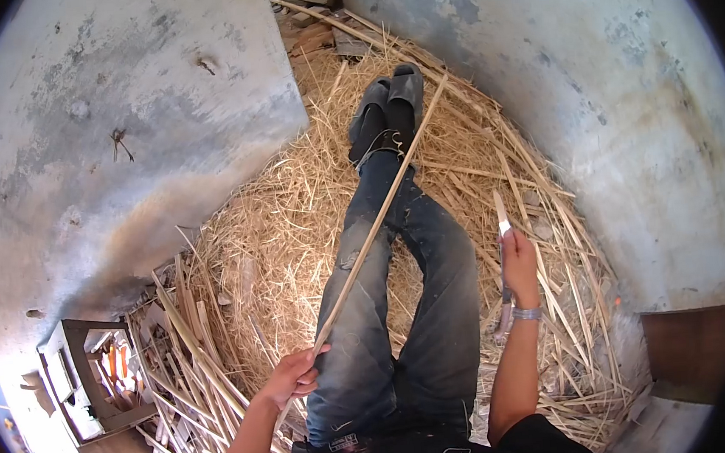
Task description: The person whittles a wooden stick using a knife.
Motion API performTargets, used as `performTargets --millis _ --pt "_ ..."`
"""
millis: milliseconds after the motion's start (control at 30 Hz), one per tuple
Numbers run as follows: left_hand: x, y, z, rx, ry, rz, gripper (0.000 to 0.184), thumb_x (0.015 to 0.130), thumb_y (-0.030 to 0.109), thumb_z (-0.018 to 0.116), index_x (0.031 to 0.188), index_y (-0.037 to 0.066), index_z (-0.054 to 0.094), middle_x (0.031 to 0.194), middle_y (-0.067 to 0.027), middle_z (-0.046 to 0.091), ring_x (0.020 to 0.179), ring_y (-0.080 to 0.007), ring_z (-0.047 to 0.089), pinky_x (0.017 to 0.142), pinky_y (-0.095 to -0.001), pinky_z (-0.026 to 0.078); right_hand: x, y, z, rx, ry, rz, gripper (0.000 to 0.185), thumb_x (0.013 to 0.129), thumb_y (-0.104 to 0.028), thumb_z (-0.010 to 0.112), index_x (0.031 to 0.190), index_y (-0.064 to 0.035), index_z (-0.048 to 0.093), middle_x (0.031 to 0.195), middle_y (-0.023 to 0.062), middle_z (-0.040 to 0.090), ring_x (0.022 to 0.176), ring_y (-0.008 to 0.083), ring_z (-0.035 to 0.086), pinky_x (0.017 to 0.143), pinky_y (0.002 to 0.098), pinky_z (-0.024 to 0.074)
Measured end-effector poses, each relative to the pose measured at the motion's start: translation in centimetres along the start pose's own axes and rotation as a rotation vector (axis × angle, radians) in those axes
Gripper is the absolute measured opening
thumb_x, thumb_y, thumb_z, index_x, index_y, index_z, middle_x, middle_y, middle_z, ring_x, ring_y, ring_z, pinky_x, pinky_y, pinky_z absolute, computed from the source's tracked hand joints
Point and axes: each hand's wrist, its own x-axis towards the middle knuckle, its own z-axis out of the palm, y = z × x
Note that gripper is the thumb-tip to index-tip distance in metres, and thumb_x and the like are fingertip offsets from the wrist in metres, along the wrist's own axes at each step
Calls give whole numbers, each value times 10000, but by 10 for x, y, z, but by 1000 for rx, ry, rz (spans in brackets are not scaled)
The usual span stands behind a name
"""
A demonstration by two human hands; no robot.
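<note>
Walls (652,118): pale, stained, beyond and outside both grips.
Shavings (276,208): loose heap on the floor between and ahead of the grips; plenty of scrap down.
Legs (442,280): stretched forward between the grips.
Loose strips (188,342): piled outside the left grip, more outside the right; can't tell which are finished.
Boxy frame (81,381): beyond the left grip, open front; orange items (119,362) show in the opening, unclear if inside or behind.
Brown box (695,341): outside the right grip; contents, if any, hidden.
Long strip (379,221): in the left grip, running diagonally over the legs to beside the shoes; one piece, work on it looks unfinished.
Left grip (293,375): fingers closed round the strip near its lower end.
Right grip (519,265): wrapped round the knife.
Knife (501,207): blade pointing forward from the right grip, well apart from the strip; no cut being made.
</note>
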Motion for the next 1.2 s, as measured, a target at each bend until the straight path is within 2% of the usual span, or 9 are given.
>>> performTargets --millis 67,167,233,267,333,433,567,733,1200 --pt "-7 -6 -16 -9 -6 -14 543 1115 415 561 1532 69 528 652 79 278 514 -60 246 466 -253 184 -10 -51 24 142 -101 -43 324 1111 -267 527 1004 -3 682 775 85 631 701 158 609 634 361 466" --pt "-16 -6 -19 6 7 -32 563 1094 421 599 1517 54 536 648 75 290 511 -60 248 466 -253 191 -1 -63 74 252 -166 -164 315 1106 -281 537 1000 -24 685 734 89 619 666 192 607 623 374 458" --pt "-19 -7 -19 28 28 -33 580 1089 431 606 1515 45 534 647 74 286 512 -61 248 467 -253 192 2 -94 91 71 -159 -198 332 1101 -306 545 952 -40 674 674 131 614 622 303 619 610 404 471" --pt "-17 -10 -21 12 20 -27 581 1088 433 607 1512 42 536 645 74 286 511 -62 249 467 -254 190 8 -98 101 72 -162 -201 332 1101 -306 545 952 -40 674 674 131 614 622 303 619 610 404 471" --pt "-15 -13 -23 -5 14 -15 583 1087 435 608 1509 40 538 644 74 285 511 -62 250 467 -256 189 23 -100 125 1 -74 -261 377 1099 -342 534 901 -44 656 671 211 631 646 436 632 610 487 501" --pt "-11 -14 -23 -6 21 -18 580 1088 437 607 1502 37 543 648 72 298 509 -60 253 466 -256 187 38 -107 144 -163 11 -318 423 1098 -361 519 853 -38 641 727 251 665 703 496 643 616 575 502" --pt "-6 -17 -24 22 10 6 564 1093 432 599 1500 45 548 649 70 304 512 -60 255 467 -256 186 42 -107 156 -182 41 -340 424 1097 -366 513 858 -46 655 729 256 672 690 497 655 611 606 504" --pt "4 -14 -13 34 15 18 513 1119 394 561 1514 66 558 650 75 281 524 -64 248 478 -263 187 -13 -104 170 -72 -134 -485 374 1083 -348 547 854 -70 643 650 231 646 604 486 629 547 582 490" --pt "23 9 28 -40 6 32 490 1139 423 512 1476 73 578 634 76 289 490 -55 255 445 -258 176 -125 -105 165 -3 -370 -432 405 1090 -333 560 801 -53 603 595 232 592 554 461 613 504 557 460"
